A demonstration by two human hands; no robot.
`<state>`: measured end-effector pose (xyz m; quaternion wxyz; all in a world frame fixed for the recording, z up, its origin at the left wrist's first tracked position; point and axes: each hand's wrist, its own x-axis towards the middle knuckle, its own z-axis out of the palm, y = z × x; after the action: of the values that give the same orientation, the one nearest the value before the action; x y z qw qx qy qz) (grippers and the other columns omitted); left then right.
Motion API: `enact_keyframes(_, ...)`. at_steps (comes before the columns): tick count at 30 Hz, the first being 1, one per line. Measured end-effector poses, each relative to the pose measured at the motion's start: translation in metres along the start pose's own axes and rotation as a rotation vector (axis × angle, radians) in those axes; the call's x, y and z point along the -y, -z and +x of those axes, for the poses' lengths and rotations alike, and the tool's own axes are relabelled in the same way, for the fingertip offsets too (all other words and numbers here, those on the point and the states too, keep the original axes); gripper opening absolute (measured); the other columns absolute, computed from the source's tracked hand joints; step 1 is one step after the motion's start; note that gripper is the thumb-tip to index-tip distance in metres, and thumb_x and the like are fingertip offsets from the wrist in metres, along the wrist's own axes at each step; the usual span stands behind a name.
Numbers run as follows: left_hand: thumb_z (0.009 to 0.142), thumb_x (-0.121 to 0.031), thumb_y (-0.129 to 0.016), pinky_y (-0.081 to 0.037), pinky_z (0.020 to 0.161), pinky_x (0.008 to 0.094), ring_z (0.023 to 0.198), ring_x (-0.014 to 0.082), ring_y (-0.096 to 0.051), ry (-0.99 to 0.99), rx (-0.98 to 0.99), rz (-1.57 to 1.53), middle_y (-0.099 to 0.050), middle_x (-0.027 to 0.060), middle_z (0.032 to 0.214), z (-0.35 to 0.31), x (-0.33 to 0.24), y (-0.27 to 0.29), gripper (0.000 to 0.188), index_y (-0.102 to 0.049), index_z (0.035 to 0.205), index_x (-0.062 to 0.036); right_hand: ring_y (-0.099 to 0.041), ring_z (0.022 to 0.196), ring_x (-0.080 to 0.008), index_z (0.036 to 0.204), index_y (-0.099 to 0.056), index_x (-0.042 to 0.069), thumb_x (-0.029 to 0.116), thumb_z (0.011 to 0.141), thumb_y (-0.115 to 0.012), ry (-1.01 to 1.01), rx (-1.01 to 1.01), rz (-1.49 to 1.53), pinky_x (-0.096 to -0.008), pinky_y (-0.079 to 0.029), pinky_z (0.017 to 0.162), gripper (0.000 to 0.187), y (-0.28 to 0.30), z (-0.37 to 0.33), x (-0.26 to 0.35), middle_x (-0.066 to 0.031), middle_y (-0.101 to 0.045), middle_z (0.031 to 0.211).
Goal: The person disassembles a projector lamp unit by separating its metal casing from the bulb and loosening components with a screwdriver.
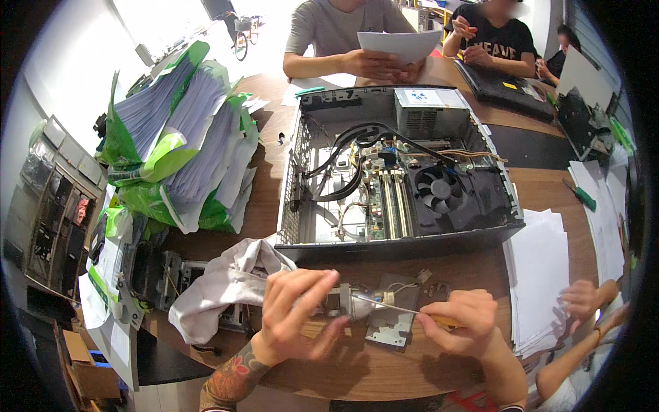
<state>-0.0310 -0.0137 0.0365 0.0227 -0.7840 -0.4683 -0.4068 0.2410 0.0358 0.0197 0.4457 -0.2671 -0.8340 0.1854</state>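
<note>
My right hand (463, 323) is closed around a screwdriver (392, 307); its thin metal shaft points left, and a bit of orange-yellow handle shows by the fingers. The tip lies over a small silver part (357, 302) with a rounded face and white wires beside it. Left of that part is my left hand (292, 316), fingers apart and nothing seen between them; whether it touches the part I cannot tell. Beneath the screwdriver a flat metal plate (390, 336) rests on the table. Just beyond stands an opened computer case (398, 239) with a black fan (439, 191) and cables inside.
A grey cloth (230, 285) covers drive-like metal parts at left. Paper stacks in green wrapping (185, 137) rise behind it. White sheets (542, 275) lie right; a green-handled screwdriver (583, 199) is farther right. Other people sit across, one holding papers (398, 44); another's hand (583, 302) is at right.
</note>
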Motion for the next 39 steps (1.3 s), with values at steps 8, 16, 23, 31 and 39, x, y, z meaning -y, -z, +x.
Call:
enact_keyframes(8, 0.067, -0.042, -0.084, -0.047, 0.091, 0.043, 0.103, 0.0402, -0.059, 0.242, 0.358, -0.142, -0.058, 0.0256, 0.115, -0.004, 0.013, -0.018, 0.091, -0.047, 0.135, 0.0048, -0.052, 0.041, -0.0164, 0.078, -0.071, 0.007, 0.005, 0.067, -0.081, -0.032, -0.015, -0.077, -0.0284, -0.037, 0.04, 0.015, 0.011, 0.0, -0.009, -0.0031, -0.054, 0.053)
enact_keyframes(16, 0.066, -0.039, -0.087, -0.052, 0.076, 0.0388, 0.085, 0.035, -0.066, 0.422, 0.375, -0.098, -0.066, 0.0193, 0.096, -0.016, 0.004, -0.026, 0.073, -0.057, 0.12, 0.0019, -0.054, 0.042, -0.0176, 0.077, -0.07, 0.007, 0.006, 0.069, -0.081, -0.036, -0.065, -0.025, -0.029, -0.039, 0.04, 0.013, 0.009, -0.003, -0.011, -0.0055, -0.057, 0.054)
enact_keyframes(23, 0.068, -0.033, -0.085, -0.053, 0.07, 0.0359, 0.078, 0.0299, -0.066, 0.348, 0.194, -0.184, -0.065, 0.017, 0.091, -0.026, 0.011, -0.035, 0.064, -0.06, 0.113, 0.0036, -0.056, 0.043, -0.0176, 0.079, -0.071, 0.006, 0.006, 0.07, -0.081, -0.031, -0.082, -0.046, -0.028, -0.042, 0.041, 0.013, 0.014, -0.005, -0.004, -0.0061, -0.059, 0.055)
enact_keyframes(31, 0.066, -0.021, -0.083, -0.052, 0.079, 0.0339, 0.091, 0.0271, -0.065, 0.315, 0.195, -0.334, -0.064, 0.0144, 0.103, -0.013, 0.018, -0.034, 0.063, -0.057, 0.119, -0.0015, -0.051, 0.04, -0.0162, 0.079, -0.072, 0.007, 0.006, 0.069, -0.081, -0.008, -0.095, -0.038, -0.0281, -0.038, 0.04, 0.014, 0.006, -0.008, -0.005, -0.0033, -0.055, 0.052)
enact_keyframes(39, 0.064, -0.017, -0.083, -0.053, 0.077, 0.0345, 0.093, 0.0285, -0.065, 0.295, 0.173, -0.34, -0.063, 0.0176, 0.11, -0.019, 0.02, -0.037, 0.062, -0.055, 0.117, 0.0001, -0.051, 0.041, -0.0156, 0.08, -0.071, 0.008, 0.007, 0.068, -0.081, 0.011, -0.032, -0.041, -0.0281, -0.037, 0.04, 0.016, -0.001, -0.005, -0.002, -0.0023, -0.055, 0.054)
